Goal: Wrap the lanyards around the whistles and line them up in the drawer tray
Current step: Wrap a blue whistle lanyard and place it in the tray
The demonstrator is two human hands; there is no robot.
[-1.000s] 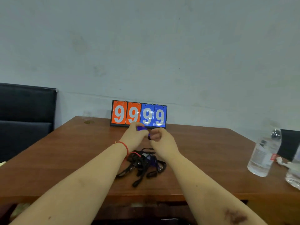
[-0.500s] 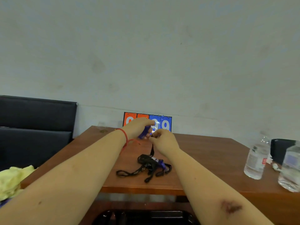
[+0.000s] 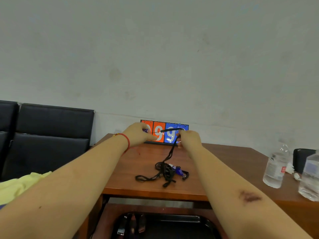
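Observation:
My left hand (image 3: 138,133) is raised above the wooden table (image 3: 224,163) and grips a purple whistle (image 3: 145,130), mostly hidden in my fingers. A black lanyard (image 3: 170,130) runs taut from it to my right hand (image 3: 189,138), which pinches the cord. From there the cord hangs down to a tangled pile of black lanyards (image 3: 162,173) with a blue whistle (image 3: 177,170) on the table. Below the table's front edge sits a dark drawer tray (image 3: 189,225) with several wrapped whistles (image 3: 131,223) at its left end.
A flip scoreboard (image 3: 164,133) showing nines stands at the table's back edge against the wall. Two clear water bottles (image 3: 276,168) and a black object (image 3: 302,159) stand at the right. A black sofa (image 3: 46,137) is at the left, with yellow cloth (image 3: 19,185) near my left arm.
My hands have risen and moved apart, drawing the lanyard out straight between them. The view has tilted so the drawer tray now shows below the table.

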